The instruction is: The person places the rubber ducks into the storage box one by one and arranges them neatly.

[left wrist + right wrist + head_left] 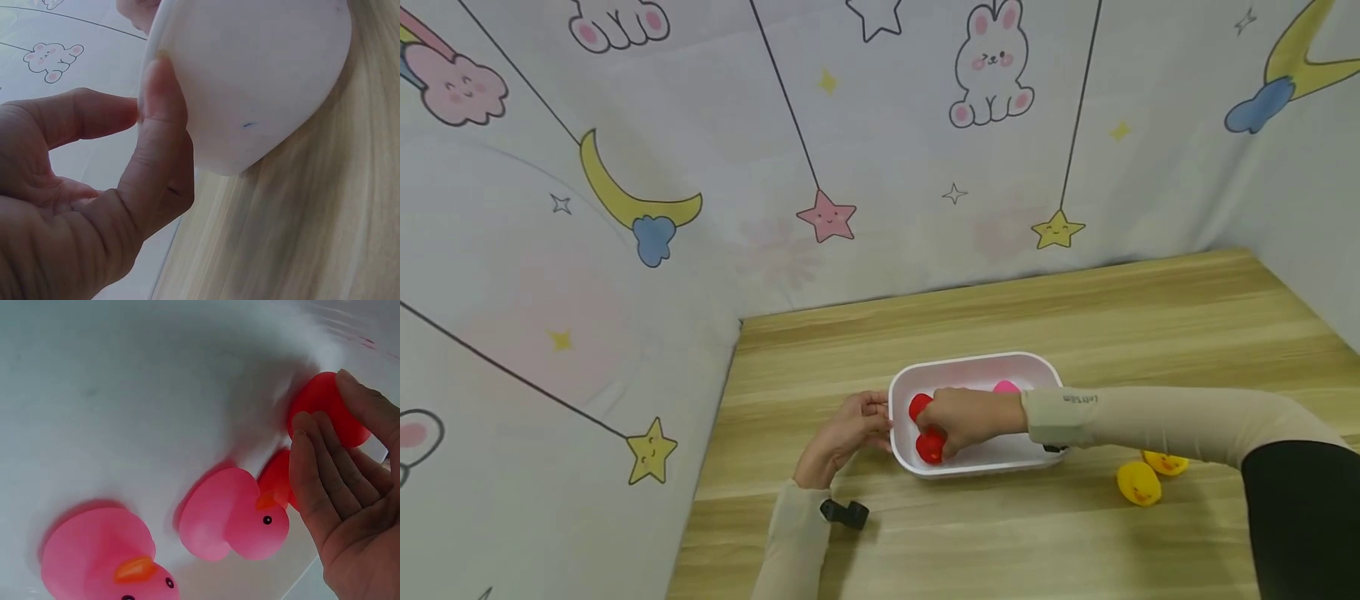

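My left hand (848,433) is at the left end of a white plastic tub (977,469), its thumb and forefinger pinching the rim in the left wrist view. Inside the tub, my right hand (970,417) holds a red rubber duck (929,447) between thumb and fingers, close to the tub's left end. Another red duck (919,406) lies just beyond those fingers. Two pink ducks, one nearer the hand (219,515) and one farther off (97,553), rest on the tub floor in the right wrist view. My right forearm hides part of the tub.
Two yellow ducks, one in front (1138,483) and one partly under the right forearm (1167,463), lie on the wooden table (1000,542) right of the tub. A printed white cloth (910,150) hangs behind the table and along its left side.
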The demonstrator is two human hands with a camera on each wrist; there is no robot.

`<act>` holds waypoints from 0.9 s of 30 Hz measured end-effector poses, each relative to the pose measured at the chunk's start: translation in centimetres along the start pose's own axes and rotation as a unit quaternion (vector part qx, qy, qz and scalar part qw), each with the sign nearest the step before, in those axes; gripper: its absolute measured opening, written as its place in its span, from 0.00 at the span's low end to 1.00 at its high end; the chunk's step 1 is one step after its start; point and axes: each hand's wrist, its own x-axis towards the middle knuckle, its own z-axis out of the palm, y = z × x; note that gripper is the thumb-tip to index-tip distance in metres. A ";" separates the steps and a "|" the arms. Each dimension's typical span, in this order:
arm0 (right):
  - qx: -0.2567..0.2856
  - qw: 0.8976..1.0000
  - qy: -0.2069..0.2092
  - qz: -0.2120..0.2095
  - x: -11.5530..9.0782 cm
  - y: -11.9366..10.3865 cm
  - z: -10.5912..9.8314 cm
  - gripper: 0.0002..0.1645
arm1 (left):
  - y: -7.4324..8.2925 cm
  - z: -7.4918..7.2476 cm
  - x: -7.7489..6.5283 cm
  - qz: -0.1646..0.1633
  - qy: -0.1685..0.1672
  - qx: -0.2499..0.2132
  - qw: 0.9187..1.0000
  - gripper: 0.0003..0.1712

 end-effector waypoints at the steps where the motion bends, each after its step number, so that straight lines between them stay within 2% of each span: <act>1: -0.003 1.000 0.002 -0.003 0.0 0.0 0.1 0.14 | 0.0 0.0 0.0 0.000 0.000 0.000 1.000 0.29; 9: -0.011 1.000 0.003 -0.023 -0.8 -0.1 -1.4 0.15 | 0.0 -0.1 0.1 -0.001 0.006 0.004 1.000 0.28; 16: 0.004 0.999 -0.002 -0.046 -2.7 -0.1 -3.3 0.17 | -0.2 0.2 0.2 0.002 -0.004 -0.004 1.000 0.29; 23: 0.017 0.998 0.051 -0.013 -5.6 -0.3 -4.8 0.15 | -0.1 0.3 0.1 0.003 0.003 0.004 1.000 0.28; 27: 0.059 0.994 0.085 0.018 -7.6 -0.3 -5.2 0.19 | -0.1 0.1 0.1 0.000 0.008 0.010 1.000 0.27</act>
